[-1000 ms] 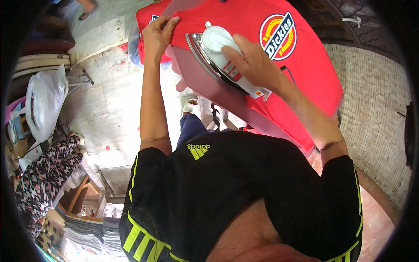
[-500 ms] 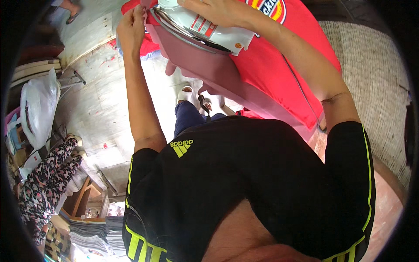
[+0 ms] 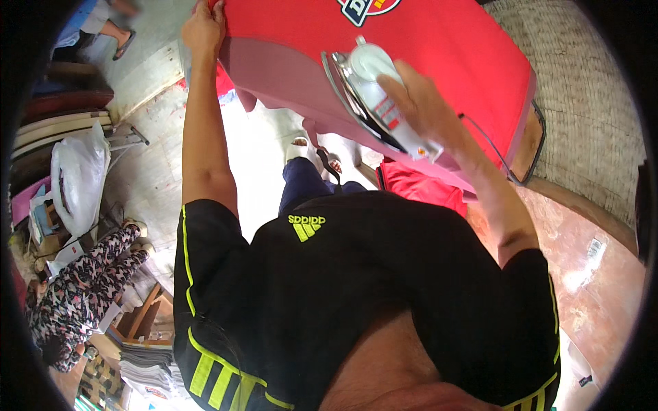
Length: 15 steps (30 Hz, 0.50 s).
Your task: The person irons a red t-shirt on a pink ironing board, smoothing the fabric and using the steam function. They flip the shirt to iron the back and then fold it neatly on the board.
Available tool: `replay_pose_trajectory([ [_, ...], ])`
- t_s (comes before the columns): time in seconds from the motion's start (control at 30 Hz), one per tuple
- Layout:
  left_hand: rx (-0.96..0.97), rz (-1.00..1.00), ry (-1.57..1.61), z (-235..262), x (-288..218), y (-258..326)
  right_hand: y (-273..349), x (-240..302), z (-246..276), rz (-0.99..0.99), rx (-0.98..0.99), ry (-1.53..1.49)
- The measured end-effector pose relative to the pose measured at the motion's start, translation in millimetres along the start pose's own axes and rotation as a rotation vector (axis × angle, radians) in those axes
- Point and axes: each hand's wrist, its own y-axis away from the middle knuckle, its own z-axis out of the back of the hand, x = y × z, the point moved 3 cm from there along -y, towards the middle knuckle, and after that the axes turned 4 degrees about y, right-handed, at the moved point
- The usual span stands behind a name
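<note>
My right hand (image 3: 426,103) is wrapped round the handle of a white electric iron (image 3: 372,65) with a shiny metal soleplate. The iron is over the near edge of a red cloth (image 3: 445,51) that bears a printed emblem. The soleplate edge shows on the iron's left side; whether it touches the cloth I cannot tell. At the far left corner of the cloth, my left hand (image 3: 203,29) is closed on its edge, with the fingertips partly cut off by the frame. A pink cover (image 3: 274,72) hangs below the red cloth toward me.
A dark cord (image 3: 490,144) runs at the right edge of the work surface. More red cloth (image 3: 425,188) lies below, near my legs. On the left are a white plastic bag (image 3: 79,178), a person in patterned trousers (image 3: 89,281) and stacked grey cloth (image 3: 147,370). Another person's leg (image 3: 113,31) shows far left.
My right hand has drawn the iron back toward me and to the right. More of the red cloth's far left part is uncovered. My left hand stays at the cloth's left corner.
</note>
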Motion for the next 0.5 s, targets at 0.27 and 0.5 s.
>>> replay_pose_trajectory([
  [0.27, 0.118, 0.033, -0.007, 4.1, 4.1, -14.5, 22.0, -20.5, 14.9, -0.143, -0.111, -0.102],
  [0.5, 0.104, 0.133, 0.226, 10.9, 6.7, -15.6, -69.4, -11.7, 16.6, 0.147, -0.001, -0.043],
])
